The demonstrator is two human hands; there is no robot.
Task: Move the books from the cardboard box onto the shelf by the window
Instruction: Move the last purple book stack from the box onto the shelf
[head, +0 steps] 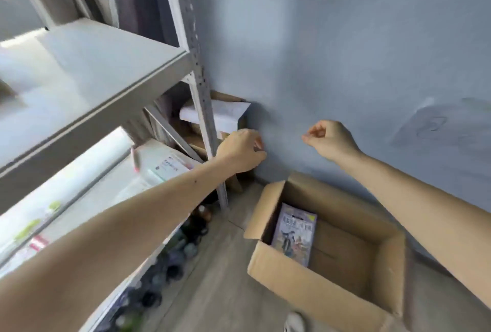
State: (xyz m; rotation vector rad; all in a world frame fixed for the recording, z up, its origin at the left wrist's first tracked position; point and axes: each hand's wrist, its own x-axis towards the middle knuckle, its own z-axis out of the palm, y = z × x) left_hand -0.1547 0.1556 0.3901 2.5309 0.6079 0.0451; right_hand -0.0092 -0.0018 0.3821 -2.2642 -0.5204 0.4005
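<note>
The open cardboard box (326, 249) sat on the wooden floor (212, 265) against a blue wall (332, 39), holding one book (295, 237) propped on its inner left side; the cover writing was too blurred to read. The grey shelf (87, 76) stood left. Left hand (240, 149) and right hand (329, 140) hovered empty, fingers loosely curled.

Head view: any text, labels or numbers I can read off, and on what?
None can be read.
Book in the cardboard box: title characters on the cover, too blurred.
White pack on the lower shelf: printed label, too small and blurred.
</note>
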